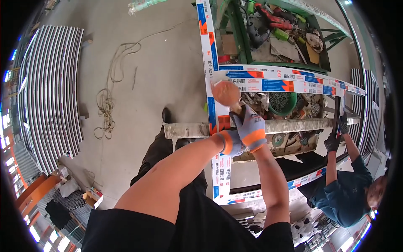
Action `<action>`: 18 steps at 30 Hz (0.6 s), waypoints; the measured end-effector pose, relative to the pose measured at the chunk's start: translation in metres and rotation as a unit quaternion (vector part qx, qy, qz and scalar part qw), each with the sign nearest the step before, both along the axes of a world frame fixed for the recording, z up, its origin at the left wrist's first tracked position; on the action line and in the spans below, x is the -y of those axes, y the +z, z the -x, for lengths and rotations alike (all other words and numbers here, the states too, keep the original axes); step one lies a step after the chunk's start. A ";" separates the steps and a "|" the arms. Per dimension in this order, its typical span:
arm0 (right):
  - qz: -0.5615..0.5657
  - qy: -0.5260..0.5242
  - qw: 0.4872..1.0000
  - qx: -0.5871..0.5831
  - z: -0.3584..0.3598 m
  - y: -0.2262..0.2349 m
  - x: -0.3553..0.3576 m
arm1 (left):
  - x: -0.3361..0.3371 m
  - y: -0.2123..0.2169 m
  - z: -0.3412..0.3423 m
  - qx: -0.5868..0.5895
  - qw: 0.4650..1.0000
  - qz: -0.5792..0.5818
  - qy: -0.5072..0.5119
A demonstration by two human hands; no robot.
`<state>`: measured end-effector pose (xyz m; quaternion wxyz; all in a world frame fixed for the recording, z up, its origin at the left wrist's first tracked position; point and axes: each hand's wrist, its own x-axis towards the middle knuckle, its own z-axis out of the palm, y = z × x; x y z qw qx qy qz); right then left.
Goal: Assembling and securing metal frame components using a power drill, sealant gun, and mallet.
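Note:
My right hand (250, 124), in a grey glove with an orange cuff, is closed round the handle of a mallet (226, 93). The mallet's round, reddish-brown head hangs over the corner where two bars of a metal frame (268, 85) meet. The bars are wrapped in white, blue and orange printed film. My left hand (233, 143), gloved the same way, is just below the right one over the frame's left bar (213, 107). Its fingers are mostly hidden, so I cannot tell whether they grip anything.
At the right, a co-worker (346, 195) in dark gloves holds the frame's far upright. A green cart (289, 63) carries tools, a red drill among them. A bench beam (184, 130) lies under the frame, beside a green basket (294, 103) of screws. Rope (105, 109) and stacked profiles (52, 94) lie left.

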<state>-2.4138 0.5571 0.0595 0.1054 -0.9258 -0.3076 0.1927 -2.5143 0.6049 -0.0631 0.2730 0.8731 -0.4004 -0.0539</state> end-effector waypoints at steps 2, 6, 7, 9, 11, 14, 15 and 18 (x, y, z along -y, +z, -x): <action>-0.116 -0.034 0.993 0.014 -0.006 0.011 0.003 | -0.005 0.017 -0.004 -0.060 0.997 -0.055 -0.020; -0.438 -0.050 0.897 0.034 -0.007 0.068 -0.004 | -0.023 0.029 -0.005 -0.106 0.985 -0.123 -0.053; -0.475 -0.093 0.873 -0.059 -0.005 0.067 -0.002 | -0.016 0.015 -0.001 -0.075 0.995 -0.067 -0.018; -0.352 -0.026 0.936 0.005 -0.009 0.038 0.007 | -0.011 0.019 -0.007 -0.006 0.995 -0.089 -0.036; -0.094 0.015 0.995 0.030 -0.002 -0.003 0.000 | -0.016 0.023 -0.012 -0.129 0.991 -0.031 0.008; -0.032 0.017 0.999 0.026 0.014 -0.006 -0.005 | -0.007 0.031 0.009 -0.176 0.952 0.176 0.179; -0.030 0.008 0.999 0.014 0.006 -0.006 -0.007 | -0.008 0.027 0.003 -0.159 0.958 0.179 0.156; -0.018 -0.004 1.000 0.000 0.013 -0.006 -0.008 | -0.011 0.006 0.001 -0.103 0.979 0.133 0.111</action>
